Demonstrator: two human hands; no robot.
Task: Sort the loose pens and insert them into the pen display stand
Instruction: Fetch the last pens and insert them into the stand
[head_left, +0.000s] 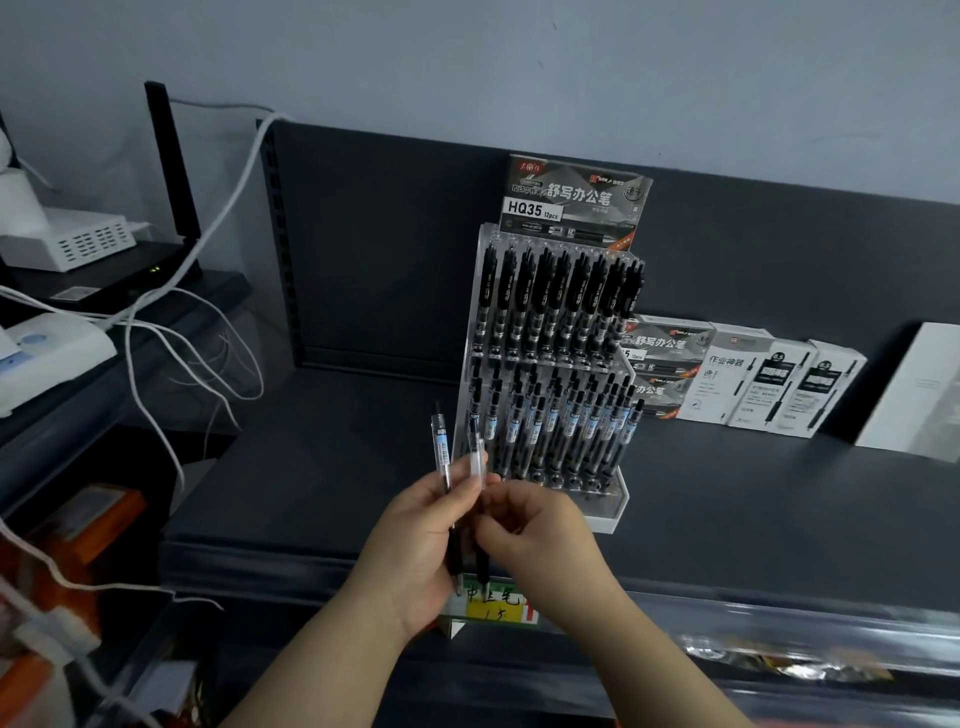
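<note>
Dark grey shelving (753, 519) fills the frame under a pale wall. At lower centre I hold two loose pens (440, 452) upright, tips down, just in front of the pen display stand (608, 512). My left hand (415, 545) pinches them between thumb and curled fingers. My right hand (540, 530) curls its fingers in, pinching the right one of the pair. Both tiers of the stand are crowded with pens, and its header card (576, 200) reads HQ35. Pen boxes (753, 379) stand to its right. A handwritten price label (491, 605) sits on the shelf edge below my hands. A router (104, 275) and white cables (228, 197) occupy the upper left.
</note>
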